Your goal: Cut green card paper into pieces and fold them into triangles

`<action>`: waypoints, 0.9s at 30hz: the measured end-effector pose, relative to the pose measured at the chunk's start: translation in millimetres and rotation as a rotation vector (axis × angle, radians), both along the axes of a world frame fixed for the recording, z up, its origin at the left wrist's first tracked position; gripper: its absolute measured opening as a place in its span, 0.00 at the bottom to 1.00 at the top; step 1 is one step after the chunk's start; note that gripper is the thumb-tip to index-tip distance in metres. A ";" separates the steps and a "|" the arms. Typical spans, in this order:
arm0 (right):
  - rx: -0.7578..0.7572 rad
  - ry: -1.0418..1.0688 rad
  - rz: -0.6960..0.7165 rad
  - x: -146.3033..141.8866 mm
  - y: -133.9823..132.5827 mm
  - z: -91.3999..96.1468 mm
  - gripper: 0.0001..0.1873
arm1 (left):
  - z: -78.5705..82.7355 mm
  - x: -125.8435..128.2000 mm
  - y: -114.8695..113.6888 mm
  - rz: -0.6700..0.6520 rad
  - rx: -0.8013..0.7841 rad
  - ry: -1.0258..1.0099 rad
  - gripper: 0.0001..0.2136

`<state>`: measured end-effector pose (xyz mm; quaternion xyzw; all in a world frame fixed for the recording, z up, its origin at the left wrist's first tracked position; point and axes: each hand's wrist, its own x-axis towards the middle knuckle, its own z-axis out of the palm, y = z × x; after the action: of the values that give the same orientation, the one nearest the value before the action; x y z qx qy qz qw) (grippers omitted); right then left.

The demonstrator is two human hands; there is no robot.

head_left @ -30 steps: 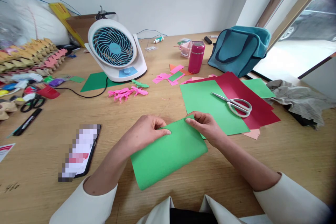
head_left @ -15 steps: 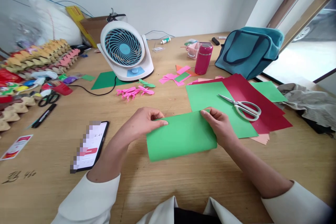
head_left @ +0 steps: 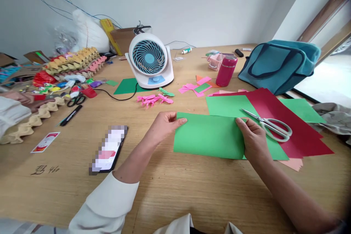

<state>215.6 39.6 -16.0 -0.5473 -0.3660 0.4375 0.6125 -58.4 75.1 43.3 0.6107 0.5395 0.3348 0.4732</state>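
Note:
Between my two hands a green sheet of paper (head_left: 208,137) is held up just over the table, its lower edge curving. My left hand (head_left: 167,126) pinches its upper left corner, thumb on the near face. At the upper right corner my right hand (head_left: 252,135) grips it in the same way, fingers partly hidden behind the sheet. Right beside that hand, white-handled scissors (head_left: 274,126) lie on a larger light green sheet (head_left: 222,103). Dark red sheets (head_left: 298,140) are spread under them.
A white fan (head_left: 150,60) stands at the back, with pink paper pieces (head_left: 152,99) before it. A phone (head_left: 111,150) lies left of my arm. A pink flask (head_left: 226,71) and a blue bag (head_left: 276,65) stand right. Another person's hand (head_left: 20,98) is at the egg trays, far left.
The view has swung left, bringing another person's hand and sleeve into sight. The held green sheet has flattened and its left side has tipped up; both hands keep their grip.

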 end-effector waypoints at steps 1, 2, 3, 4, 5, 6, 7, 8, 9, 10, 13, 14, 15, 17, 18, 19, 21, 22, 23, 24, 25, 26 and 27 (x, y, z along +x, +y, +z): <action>-0.003 0.015 0.001 -0.1 -0.1 0.1 0.14 | 0.3 0.3 -0.4 -0.010 0.009 -0.018 0.18; -0.004 0.025 0.004 -0.2 -0.1 0.1 0.14 | 0.6 0.6 -0.7 -0.018 0.020 -0.027 0.18; -0.004 0.030 0.006 -0.1 0.0 -0.1 0.14 | 0.6 0.9 -0.9 -0.023 0.026 -0.035 0.18; -0.001 0.032 0.007 0.1 0.1 -0.4 0.13 | 0.6 1.1 -1.0 -0.023 0.029 -0.038 0.18; -0.001 0.031 0.009 0.4 0.2 -0.8 0.13 | 0.5 1.4 -1.1 -0.022 0.031 -0.040 0.18; 0.000 0.027 0.011 0.6 0.3 -1.2 0.13 | 0.5 1.6 -1.2 -0.022 0.034 -0.040 0.18; 0.000 0.019 0.013 0.9 0.3 -1.5 0.13 | 0.5 1.8 -1.4 -0.021 0.036 -0.040 0.18; 0.001 0.006 0.014 1.0 0.3 -1.8 0.14 | 0.6 2.0 -1.7 -0.019 0.038 -0.036 0.18; 0.002 -0.006 0.017 1.1 0.2 -1.8 0.14 | 0.9 2.1 -2.1 -0.015 0.039 -0.030 0.17; 0.001 -0.015 0.021 1.0 0.0 -1.7 0.14 | 1.2 2.2 -2.5 -0.009 0.039 -0.023 0.17; 0.001 -0.004 0.026 0.4 -0.6 -0.7 0.14 | 2.1 2.3 -3.4 0.001 0.044 -0.008 0.17; 0.000 0.002 0.028 0.1 -0.8 -0.2 0.13 | 2.2 2.3 -3.6 0.003 0.047 -0.006 0.16; 0.000 0.004 0.026 -0.2 -0.9 0.2 0.13 | 2.3 2.3 -3.6 0.005 0.049 -0.003 0.16; 0.000 0.001 0.024 -0.8 -1.1 1.1 0.13 | 2.1 2.2 -3.4 0.013 0.051 0.005 0.16; 0.000 0.003 0.023 -1.1 -1.1 1.5 0.13 | 1.8 2.1 -3.2 0.016 0.051 0.008 0.16; -0.001 0.009 0.019 -1.4 -1.1 1.7 0.14 | 1.5 2.0 -2.9 0.017 0.051 0.010 0.17; -0.002 0.028 0.003 -1.7 -0.9 1.8 0.14 | 0.9 1.8 -2.1 0.020 0.051 0.012 0.17; -0.001 0.038 -0.002 -1.8 -0.7 1.6 0.13 | 0.7 1.8 -1.7 0.021 0.049 0.014 0.17; 0.003 0.046 -0.008 -1.7 -0.6 1.2 0.13 | 0.6 1.8 -1.4 0.022 0.046 0.016 0.18; 0.007 0.049 -0.008 -1.6 -0.5 0.8 0.13 | 0.8 1.8 -1.2 0.023 0.042 0.017 0.18; 0.011 0.045 -0.005 -1.4 -0.4 0.3 0.13 | 1.2 1.9 -1.2 0.023 0.038 0.017 0.18; 0.015 0.033 -0.001 -1.3 -0.4 -0.1 0.13 | 1.9 1.9 -1.3 0.022 0.036 0.016 0.18; 0.017 0.013 0.004 -1.2 -0.5 -0.4 0.13 | 2.6 2.0 -1.5 0.018 0.036 0.016 0.18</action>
<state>214.5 39.1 -16.4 -0.5385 -0.3666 0.4392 0.6187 -56.4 73.6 45.9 0.6167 0.5427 0.3439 0.4549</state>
